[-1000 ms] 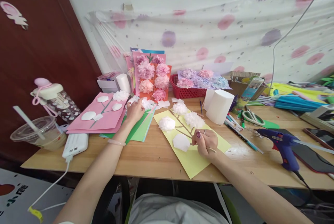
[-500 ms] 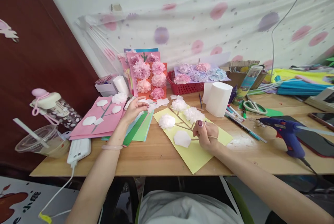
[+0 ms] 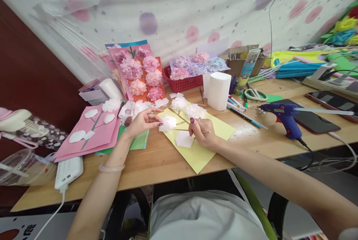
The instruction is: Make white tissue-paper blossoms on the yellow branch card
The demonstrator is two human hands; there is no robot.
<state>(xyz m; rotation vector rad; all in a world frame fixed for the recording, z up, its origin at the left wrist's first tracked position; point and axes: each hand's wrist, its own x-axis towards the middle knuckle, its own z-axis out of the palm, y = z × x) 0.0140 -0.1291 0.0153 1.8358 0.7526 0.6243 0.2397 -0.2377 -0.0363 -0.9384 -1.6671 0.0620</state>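
My left hand (image 3: 145, 121) is closed in a pinch on white tissue paper (image 3: 165, 123) at the left edge of a yellow sheet (image 3: 200, 156). Where this tissue ends and the fluffy flower behind it begins is hard to tell. Between the fingers of my right hand (image 3: 203, 132) is a thin wooden stick (image 3: 183, 130), its tip pointing left toward the tissue. The sheet bears brown drawn branches (image 3: 183, 119), fluffy white tissue flowers (image 3: 195, 111) and a flat white paper piece (image 3: 184, 139), just below the stick.
A pink sheet (image 3: 96, 120) with white pieces lies left, near a power bank (image 3: 69, 172) and a cup (image 3: 25, 169). Behind stand a tissue roll (image 3: 219, 91), a red basket (image 3: 186, 83) and pink flower cards (image 3: 131, 68). A glue gun (image 3: 285, 115), scissors (image 3: 256, 95) and phones lie right.
My left hand has moved from the loose tissue pieces to the left edge of the yellow sheet. My right hand now extends the stick leftward. The view has shifted to the right.
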